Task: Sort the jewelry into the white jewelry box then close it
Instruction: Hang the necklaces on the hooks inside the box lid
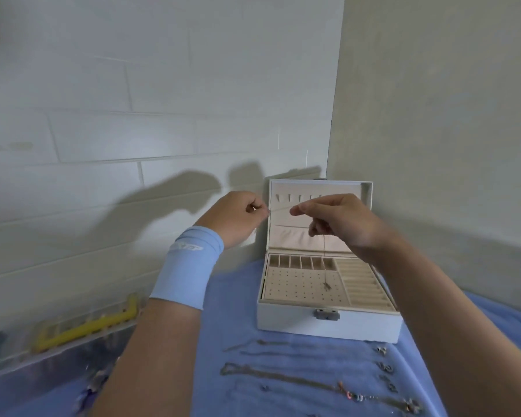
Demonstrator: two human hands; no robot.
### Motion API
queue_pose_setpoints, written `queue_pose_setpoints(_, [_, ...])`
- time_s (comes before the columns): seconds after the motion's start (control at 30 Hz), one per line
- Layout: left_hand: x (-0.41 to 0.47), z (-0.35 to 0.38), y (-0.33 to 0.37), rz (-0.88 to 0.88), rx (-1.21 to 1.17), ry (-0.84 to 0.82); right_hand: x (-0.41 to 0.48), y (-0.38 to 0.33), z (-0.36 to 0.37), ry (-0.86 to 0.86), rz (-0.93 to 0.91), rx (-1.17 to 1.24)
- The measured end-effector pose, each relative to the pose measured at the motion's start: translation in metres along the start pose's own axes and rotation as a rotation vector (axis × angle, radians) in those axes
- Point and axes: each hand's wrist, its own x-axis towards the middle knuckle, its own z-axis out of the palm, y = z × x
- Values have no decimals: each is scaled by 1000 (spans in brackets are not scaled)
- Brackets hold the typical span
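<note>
While you hold a thin necklace (278, 208) stretched between both hands, your left hand (241, 218) pinches one end with its fingers curled. Your right hand (343, 221) pinches the chain between thumb and forefinger. From there the chain drops, and its pendant (327, 285) hangs at the perforated panel (295, 285) of the white jewelry box (298, 320); contact cannot be told. The lid (286, 233) stands upright. Your right hand and forearm hide the lid's right part and the box's right edge. One row of six small compartments (301, 262) shows behind the panel. On the blue cloth (238, 311) before the box lie at least four chains (283, 376), too blurred for an exact count. One clear organiser (73, 335) sits to the left, partly behind your left forearm. One blue wristband (187, 266) is on the left wrist.
</note>
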Motion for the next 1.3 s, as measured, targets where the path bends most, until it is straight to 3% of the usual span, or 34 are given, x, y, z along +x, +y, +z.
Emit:
queue_pose_setpoints(0.13, [23,19,4,21,-133,-20,18,13,-12,-6,52,35])
queue_pose_setpoints(0.33, [44,38,-3,107,-264,-8,31,24,-23,-109,34,-102])
queue_pose_setpoints(0.53, [46,48,-2,159,-306,-105,37,39,-19,-208,71,43])
queue_pose_setpoints(1.07, [43,36,-21,5,-797,-234,34,53,-44,-282,181,-188])
queue_pose_setpoints(1.2, [44,35,-28,30,-853,-176,34,56,-47,-290,222,-315])
queue_pose_setpoints(1.3, [47,35,-32,6,-844,-19,31,57,-50,-360,281,-407])
